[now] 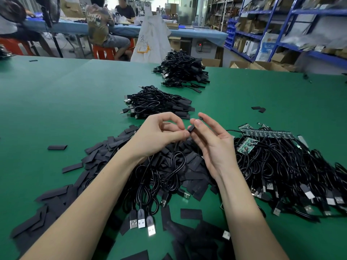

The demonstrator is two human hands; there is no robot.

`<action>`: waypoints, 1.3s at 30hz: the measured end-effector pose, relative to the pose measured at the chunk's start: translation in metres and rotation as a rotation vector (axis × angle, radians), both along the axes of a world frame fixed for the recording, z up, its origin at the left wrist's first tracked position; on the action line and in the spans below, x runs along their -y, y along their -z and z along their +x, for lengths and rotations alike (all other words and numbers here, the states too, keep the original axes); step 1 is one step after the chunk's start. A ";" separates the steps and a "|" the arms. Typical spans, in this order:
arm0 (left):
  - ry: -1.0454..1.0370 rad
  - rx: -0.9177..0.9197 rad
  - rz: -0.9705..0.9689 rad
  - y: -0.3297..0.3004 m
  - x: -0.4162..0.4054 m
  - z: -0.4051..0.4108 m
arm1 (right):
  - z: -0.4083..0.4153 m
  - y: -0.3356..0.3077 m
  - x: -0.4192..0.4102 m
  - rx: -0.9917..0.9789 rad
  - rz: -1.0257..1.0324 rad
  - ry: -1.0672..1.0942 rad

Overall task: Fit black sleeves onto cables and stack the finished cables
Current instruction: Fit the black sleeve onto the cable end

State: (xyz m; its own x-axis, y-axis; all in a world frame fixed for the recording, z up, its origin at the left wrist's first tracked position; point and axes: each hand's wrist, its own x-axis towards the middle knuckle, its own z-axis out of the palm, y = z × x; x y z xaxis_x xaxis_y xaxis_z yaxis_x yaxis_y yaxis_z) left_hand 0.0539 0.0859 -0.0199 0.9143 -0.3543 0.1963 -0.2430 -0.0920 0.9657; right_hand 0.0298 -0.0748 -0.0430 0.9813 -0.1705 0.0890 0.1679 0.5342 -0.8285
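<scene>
Between both hands (187, 136), black sleeve (195, 125), cable end hidden.

Factory assembly floor, green worktable (56, 102), blue stock shelving (281, 21) (boxes stacked), seated workers (101, 25)

I see matt green cloth-like tabletop (56, 102), matt black flat sleeves (97, 151), glossy black cables (174, 166) w/ shiny metal USB plugs (140, 221).

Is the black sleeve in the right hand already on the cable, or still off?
Cannot tell for certain. The right hand pinches the sleeve, the left hand pinches the cable at its mouth; fingers hide the joint.
</scene>
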 end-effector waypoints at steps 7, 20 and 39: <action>0.091 -0.103 0.206 -0.001 -0.002 -0.001 | 0.000 -0.003 0.004 -0.040 0.057 0.069; -0.072 0.045 0.180 -0.021 0.022 0.014 | -0.001 -0.003 0.020 -0.133 0.074 0.049; -0.293 0.503 1.311 0.021 0.010 0.197 | 0.007 0.006 0.025 -0.174 -0.020 -0.022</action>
State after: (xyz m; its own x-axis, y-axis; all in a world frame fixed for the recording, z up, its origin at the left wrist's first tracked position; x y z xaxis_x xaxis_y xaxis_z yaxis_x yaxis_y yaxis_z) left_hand 0.2511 0.0758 -0.0412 0.9173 -0.3442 0.2003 -0.3444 -0.9382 -0.0350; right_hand 0.0367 -0.1002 -0.0494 0.9857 -0.1483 -0.0794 0.0094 0.5197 -0.8543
